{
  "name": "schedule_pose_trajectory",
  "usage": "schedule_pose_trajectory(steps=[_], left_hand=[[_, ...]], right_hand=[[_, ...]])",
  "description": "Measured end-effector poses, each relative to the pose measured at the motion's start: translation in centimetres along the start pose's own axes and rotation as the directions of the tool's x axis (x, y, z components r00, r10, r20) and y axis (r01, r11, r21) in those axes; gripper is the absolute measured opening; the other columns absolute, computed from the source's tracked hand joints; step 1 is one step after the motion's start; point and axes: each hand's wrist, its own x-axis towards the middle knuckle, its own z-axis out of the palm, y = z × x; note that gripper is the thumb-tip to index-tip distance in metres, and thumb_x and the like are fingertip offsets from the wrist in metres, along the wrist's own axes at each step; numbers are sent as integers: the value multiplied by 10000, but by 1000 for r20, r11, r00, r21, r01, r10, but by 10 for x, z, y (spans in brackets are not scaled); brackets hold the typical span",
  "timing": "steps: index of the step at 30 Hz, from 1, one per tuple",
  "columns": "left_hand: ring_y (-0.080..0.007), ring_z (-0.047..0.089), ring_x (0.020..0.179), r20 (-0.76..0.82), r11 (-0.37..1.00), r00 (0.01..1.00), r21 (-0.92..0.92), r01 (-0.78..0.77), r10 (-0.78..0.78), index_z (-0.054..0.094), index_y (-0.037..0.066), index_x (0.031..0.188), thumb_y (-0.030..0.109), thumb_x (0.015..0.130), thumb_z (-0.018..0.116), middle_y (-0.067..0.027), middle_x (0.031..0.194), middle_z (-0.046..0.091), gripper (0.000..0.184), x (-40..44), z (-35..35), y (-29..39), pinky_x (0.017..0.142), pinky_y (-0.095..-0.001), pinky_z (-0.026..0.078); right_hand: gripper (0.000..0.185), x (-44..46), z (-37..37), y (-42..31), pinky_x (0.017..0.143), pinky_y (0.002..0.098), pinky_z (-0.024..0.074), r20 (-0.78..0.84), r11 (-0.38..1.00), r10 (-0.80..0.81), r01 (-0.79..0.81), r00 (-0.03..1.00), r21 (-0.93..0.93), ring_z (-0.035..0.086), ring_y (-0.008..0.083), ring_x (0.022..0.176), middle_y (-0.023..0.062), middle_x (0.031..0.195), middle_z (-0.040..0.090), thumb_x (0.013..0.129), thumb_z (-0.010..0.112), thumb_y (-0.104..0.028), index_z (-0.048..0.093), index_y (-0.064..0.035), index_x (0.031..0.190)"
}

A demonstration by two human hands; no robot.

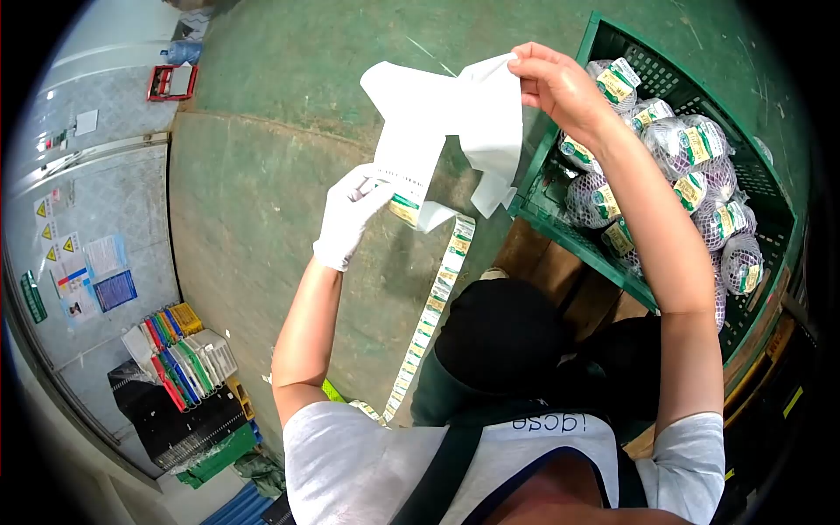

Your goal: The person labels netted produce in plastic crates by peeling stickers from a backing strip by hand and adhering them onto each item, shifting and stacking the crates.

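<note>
A worn green floor [254, 206] lay below. The gloved left hand [348, 214] pinched the label strip [437, 302] by its printed part; the bare right hand [564, 92] pinched a blank white stretch, left of the crate [634, 59]. Bags [665, 150] inside mostly bore labels [703, 144] already, while many remained on the strip, which trailed towards the person [367, 464].

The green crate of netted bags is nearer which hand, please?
Right: the right hand is close by the green crate; the left hand is farther off, to its left.
</note>
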Motion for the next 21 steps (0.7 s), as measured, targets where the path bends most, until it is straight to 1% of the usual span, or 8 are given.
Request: schedule_pose_trajectory(steps=[2,5,6,9,13,16,19,21], left_hand=[[-93,565,941,80,1000,997,26,10,-12,600,7,1105,102,871,618,-42,1025,634,253,-1,5,2,817,-243,451],[-149,538,1063,181,998,983,41,-40,32,490,-6,1266,262,918,554,-69,1170,578,444,6,0,-17,901,-301,424],[-214,503,1168,224,878,969,-438,192,-100,384,-27,1341,317,946,478,-116,1293,503,532,12,11,-16,961,-351,417],[-250,492,1192,185,839,979,-518,166,-80,323,-35,1369,322,946,472,-134,1323,477,573,20,24,-1,974,-381,419],[-225,555,1105,55,941,998,-339,14,5,416,-23,1299,289,953,477,-130,1233,540,470,33,31,-10,912,-368,479],[-243,549,1119,24,779,999,-625,41,-33,393,-33,1306,270,958,459,-139,1232,533,466,35,34,-11,940,-385,471],[-249,541,1129,-32,690,994,-722,47,-100,374,-51,1307,255,966,437,-141,1219,536,462,34,34,-7,950,-396,469],[-262,491,1185,-30,695,993,-717,56,-110,324,-19,1358,254,976,420,-136,1314,465,479,37,28,-13,986,-415,427]], right_hand=[[78,1,1,6,776,232,452,12,1000,-21,21,1000,-1,576,75,827,-19,870,606,886,579,-179,565,-103,900],[76,-2,4,10,788,237,452,43,999,-33,33,999,-1,565,74,842,-21,866,592,877,584,-174,561,-103,887],[76,-3,5,11,792,237,450,57,999,-38,38,998,1,563,74,852,-21,874,593,876,583,-173,563,-102,893],[85,-6,11,15,801,239,445,69,998,-37,40,997,-39,559,75,875,-23,892,596,872,582,-174,567,-102,913],[103,-11,21,19,805,245,444,128,997,4,7,992,-80,558,79,885,-24,905,601,868,584,-181,571,-103,933],[121,-8,25,27,802,255,446,89,1000,20,-21,996,5,562,88,888,-20,910,605,879,586,-199,566,-99,945],[131,-10,27,29,832,257,436,49,996,57,-60,997,73,562,101,918,-4,951,605,892,579,-197,565,-93,970],[133,-10,31,32,851,256,429,48,987,80,-86,996,135,560,105,938,2,975,602,894,574,-185,567,-87,983]])
